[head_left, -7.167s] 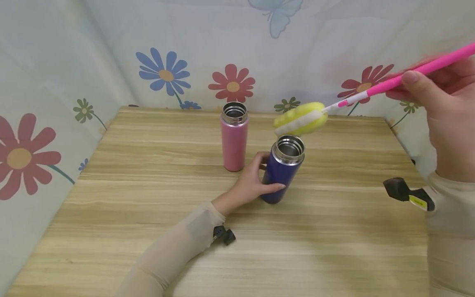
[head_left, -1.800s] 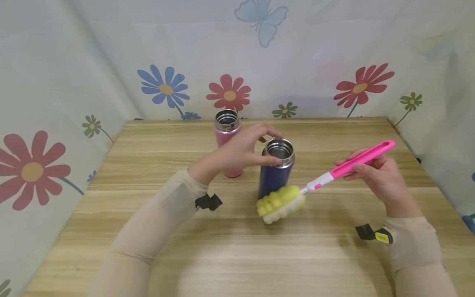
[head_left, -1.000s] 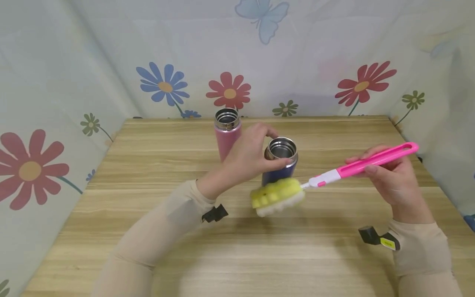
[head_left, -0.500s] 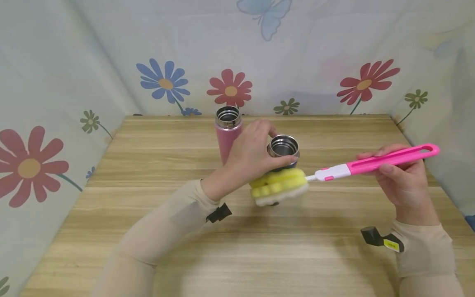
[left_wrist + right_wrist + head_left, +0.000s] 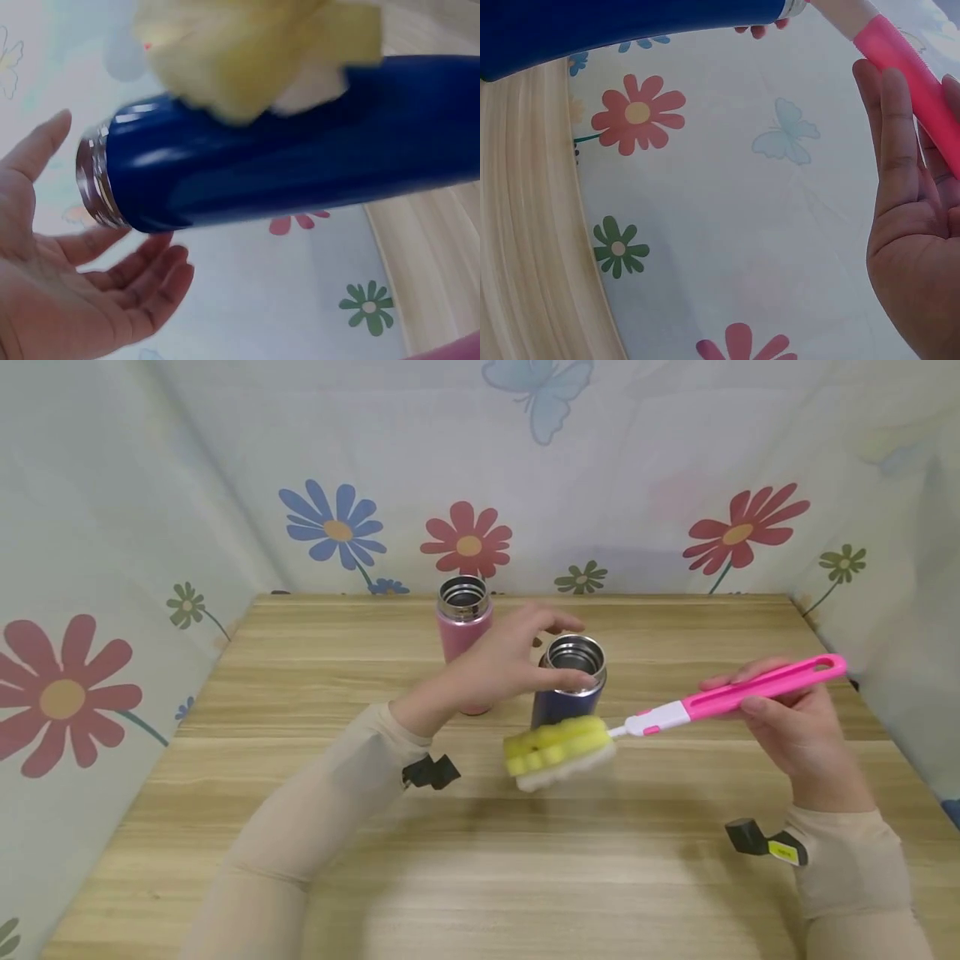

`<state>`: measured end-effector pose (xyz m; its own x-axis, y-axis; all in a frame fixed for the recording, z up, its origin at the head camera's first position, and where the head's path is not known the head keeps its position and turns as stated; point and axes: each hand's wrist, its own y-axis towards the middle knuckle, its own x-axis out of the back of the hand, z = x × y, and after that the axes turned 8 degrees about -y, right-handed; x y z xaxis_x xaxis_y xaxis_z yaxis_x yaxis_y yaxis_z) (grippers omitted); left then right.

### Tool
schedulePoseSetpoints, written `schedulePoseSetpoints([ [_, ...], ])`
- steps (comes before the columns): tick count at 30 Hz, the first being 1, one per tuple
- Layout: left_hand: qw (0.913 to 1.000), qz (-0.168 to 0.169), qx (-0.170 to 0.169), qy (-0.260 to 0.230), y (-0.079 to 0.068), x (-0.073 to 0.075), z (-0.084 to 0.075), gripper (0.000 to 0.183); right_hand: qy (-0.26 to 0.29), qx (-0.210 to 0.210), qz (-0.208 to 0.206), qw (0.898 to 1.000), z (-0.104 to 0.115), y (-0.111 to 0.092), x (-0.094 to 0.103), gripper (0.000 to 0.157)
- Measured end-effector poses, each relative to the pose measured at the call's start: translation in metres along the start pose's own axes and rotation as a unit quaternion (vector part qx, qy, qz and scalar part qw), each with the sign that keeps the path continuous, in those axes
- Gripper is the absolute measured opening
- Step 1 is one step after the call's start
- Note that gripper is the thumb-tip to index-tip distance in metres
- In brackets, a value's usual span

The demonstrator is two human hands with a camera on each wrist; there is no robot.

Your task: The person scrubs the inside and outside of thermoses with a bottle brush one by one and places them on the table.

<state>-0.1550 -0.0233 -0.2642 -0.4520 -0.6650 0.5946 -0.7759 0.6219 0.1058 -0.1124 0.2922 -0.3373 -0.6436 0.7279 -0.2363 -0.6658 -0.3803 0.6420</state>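
An uncapped navy thermos bottle (image 5: 567, 706) stands upright on the table, its base hidden behind a sponge head. My left hand (image 5: 502, 660) is spread around its steel mouth; the left wrist view shows the thumb (image 5: 45, 142) apart from the neck and the other fingers behind the bottle, so contact is unclear. My right hand (image 5: 798, 735) holds a bottle brush by its pink handle (image 5: 757, 686), pinched between thumb and fingers. The yellow-and-white sponge head (image 5: 558, 747) lies across the front of the blue bottle's lower body, blurred in the left wrist view.
A pink uncapped thermos (image 5: 459, 639) stands behind my left hand, left of the blue one. Flower-printed cloth (image 5: 630, 468) walls the wooden table (image 5: 525, 877) at the back and sides. A small black device is strapped to each wrist.
The brush has come down from above the blue bottle's mouth to its front, then shifted up, right and back left. My left hand has left the bottle's body for its mouth, and its fingers have just loosened.
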Motion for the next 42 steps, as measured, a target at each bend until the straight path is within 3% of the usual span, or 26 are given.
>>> schedulePoseSetpoints([
  [4,0.9996,0.029,-0.008,0.001,0.001,0.004,0.005,0.062,-0.029,-0.027,0.005,0.999,-0.007,-0.003,0.007,0.024],
  [9,0.9993,0.032,-0.018,-0.002,0.002,0.004,0.009,0.06,-0.061,-0.05,0.006,0.997,-0.013,-0.008,0.012,0.025],
  [22,0.9998,-0.011,-0.012,-0.009,0.004,0.002,0.011,0.054,-0.116,-0.086,-0.012,0.989,-0.023,-0.015,0.016,0.027],
  [32,0.9969,-0.054,0.021,0.053,0.001,0.004,0.009,0.062,-0.132,-0.104,0.001,0.986,-0.027,-0.011,0.021,0.028],
  [42,0.9916,-0.095,0.019,0.086,-0.003,-0.002,0.005,0.062,-0.191,-0.155,-0.012,0.969,-0.026,-0.012,0.022,0.031],
])
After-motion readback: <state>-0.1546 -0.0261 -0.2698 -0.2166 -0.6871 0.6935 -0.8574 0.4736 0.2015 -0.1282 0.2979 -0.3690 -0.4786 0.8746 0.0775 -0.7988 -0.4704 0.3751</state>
